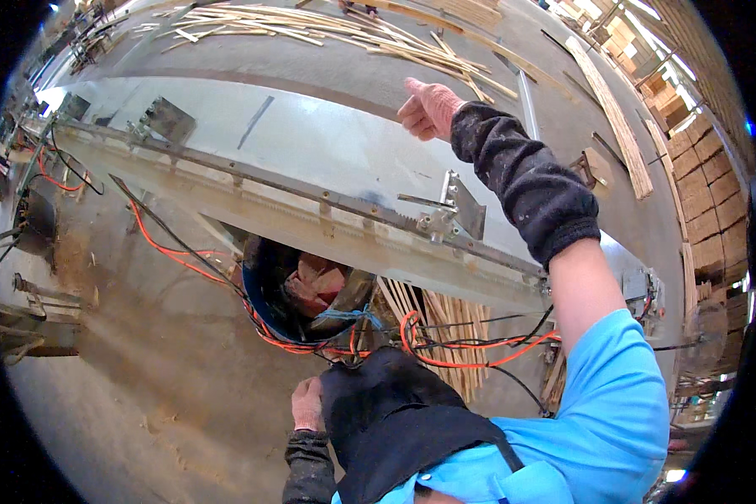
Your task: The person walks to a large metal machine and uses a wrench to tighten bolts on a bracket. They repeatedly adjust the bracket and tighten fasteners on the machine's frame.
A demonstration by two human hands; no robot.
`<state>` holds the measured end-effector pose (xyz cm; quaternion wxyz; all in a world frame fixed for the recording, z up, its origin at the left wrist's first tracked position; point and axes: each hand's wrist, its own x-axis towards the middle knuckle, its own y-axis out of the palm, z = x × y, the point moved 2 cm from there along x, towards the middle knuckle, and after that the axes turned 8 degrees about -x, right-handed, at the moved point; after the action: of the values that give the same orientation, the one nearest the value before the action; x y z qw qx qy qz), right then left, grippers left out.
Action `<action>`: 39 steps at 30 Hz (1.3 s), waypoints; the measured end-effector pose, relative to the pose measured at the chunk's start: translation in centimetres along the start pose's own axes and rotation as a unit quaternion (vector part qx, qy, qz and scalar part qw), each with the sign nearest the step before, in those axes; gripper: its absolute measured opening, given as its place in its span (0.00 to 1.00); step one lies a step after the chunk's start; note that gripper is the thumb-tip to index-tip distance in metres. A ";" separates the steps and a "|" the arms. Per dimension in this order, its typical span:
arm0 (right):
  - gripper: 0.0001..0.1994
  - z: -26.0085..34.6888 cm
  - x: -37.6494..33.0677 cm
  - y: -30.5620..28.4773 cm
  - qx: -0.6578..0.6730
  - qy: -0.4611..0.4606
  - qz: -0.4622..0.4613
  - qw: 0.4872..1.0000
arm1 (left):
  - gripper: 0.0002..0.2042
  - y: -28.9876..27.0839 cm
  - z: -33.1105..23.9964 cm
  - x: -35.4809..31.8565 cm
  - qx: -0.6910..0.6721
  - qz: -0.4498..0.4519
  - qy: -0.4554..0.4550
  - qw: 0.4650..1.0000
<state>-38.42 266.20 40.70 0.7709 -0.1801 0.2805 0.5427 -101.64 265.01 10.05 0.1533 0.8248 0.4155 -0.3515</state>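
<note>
My right hand, in a pinkish knit glove, reaches out over the far edge of a long, pale metal table. Its fingers are curled and the thumb sticks out; nothing shows in them. A dark protective sleeve covers that forearm. Low beside my black apron is my left hand, gloved alike. Its fingers are mostly turned out of sight, so their grip cannot be made out. Closest to the right hand on the table is a metal bracket fixed on the toothed rail.
Under the table's near side stands a dark blue bin with reddish pieces inside. Orange hoses and black cables run along the front. Thin wooden strips lie below, and more strips cover the floor beyond. Stacked wood lines the right.
</note>
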 end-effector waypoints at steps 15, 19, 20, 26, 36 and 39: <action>0.39 0.6 -0.6 2.0 -0.064 -0.014 -0.142 0.988 | 0.17 1.2 0.3 1.8 -0.063 0.034 -0.045 0.996; 0.35 -10.2 1.2 5.1 -0.074 0.207 0.134 0.966 | 0.17 1.5 2.6 1.5 -0.076 0.054 -0.054 0.994; 0.34 -10.7 1.3 9.4 -0.127 0.311 0.160 0.928 | 0.17 -0.1 2.2 1.4 -0.069 0.046 -0.045 0.996; 0.40 -4.0 0.6 7.0 -0.087 0.148 0.145 0.974 | 0.18 1.0 -0.2 4.2 -0.025 0.070 -0.068 0.995; 0.30 -10.0 -0.2 9.1 -0.103 0.243 0.172 0.949 | 0.16 1.0 -1.7 4.6 -0.069 0.068 -0.043 0.994; 0.33 -8.3 -0.2 9.7 -0.062 0.219 0.156 0.961 | 0.15 2.2 -3.3 4.4 -0.026 0.109 -0.010 0.994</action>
<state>-49.58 264.56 34.61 0.5841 -0.2958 0.4330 0.6195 -96.57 268.00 9.17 0.2163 0.8574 0.3304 -0.3300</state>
